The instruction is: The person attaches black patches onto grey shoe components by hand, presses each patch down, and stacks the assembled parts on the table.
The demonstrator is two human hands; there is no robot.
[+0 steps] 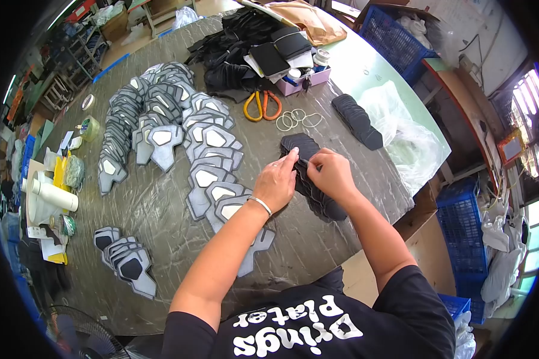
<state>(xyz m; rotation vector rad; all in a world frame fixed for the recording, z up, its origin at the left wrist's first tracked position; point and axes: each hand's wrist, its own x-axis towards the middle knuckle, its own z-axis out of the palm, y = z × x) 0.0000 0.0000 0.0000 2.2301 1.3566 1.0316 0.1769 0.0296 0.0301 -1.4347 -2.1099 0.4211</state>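
Stack of black pieces (309,189) under your left hand (275,180) and right hand (332,173), on the right side of your table (156,212)

Your left fingers lie along its edge, your right ones bend into a narrow pinch over it; you cannot tell whether either hand grips it. Past the right hand, a strip of dark covering (383,191) runs to the edge, where a plastic bag (401,149) lies. Rubber bands (291,121) and orange-handled scissors (266,103) lie ahead, a second black stack (356,121) near the bag. Grey pieces (218,139) overlap in long rows to your left, and a blue crate (461,233) stands off the right edge
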